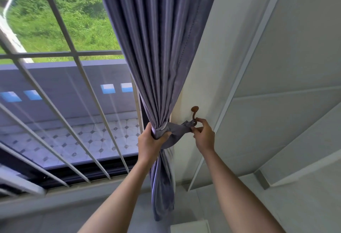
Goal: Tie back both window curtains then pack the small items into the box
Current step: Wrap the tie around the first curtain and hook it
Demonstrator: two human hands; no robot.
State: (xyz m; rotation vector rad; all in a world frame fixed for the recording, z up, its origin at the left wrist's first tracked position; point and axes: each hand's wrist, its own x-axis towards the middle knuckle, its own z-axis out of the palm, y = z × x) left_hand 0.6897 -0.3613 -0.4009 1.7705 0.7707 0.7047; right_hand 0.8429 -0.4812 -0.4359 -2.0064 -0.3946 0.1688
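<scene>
The left hand (pixel 150 141) is squeezing the bunched curtain (pixel 162 57) while the right hand (pixel 203 135) fingers are pinching the tie-back (pixel 180 129) at the hook (pixel 194 112)

The long grey-purple pleated fabric curtain (pixel 162 52) runs off the top edge, so its rail and hanging are out of sight. The matching grey-purple cloth tieback band (pixel 180 131) passes behind the gathered folds, and its end at the rusty brown metal wall hook (pixel 194 114) is covered by the right hand (pixel 203 136), so whether its loop sits on the hook cannot be told. The left hand (pixel 149 140) hides the cinched folds beneath it. Both forearms are cut by the bottom edge.
</scene>
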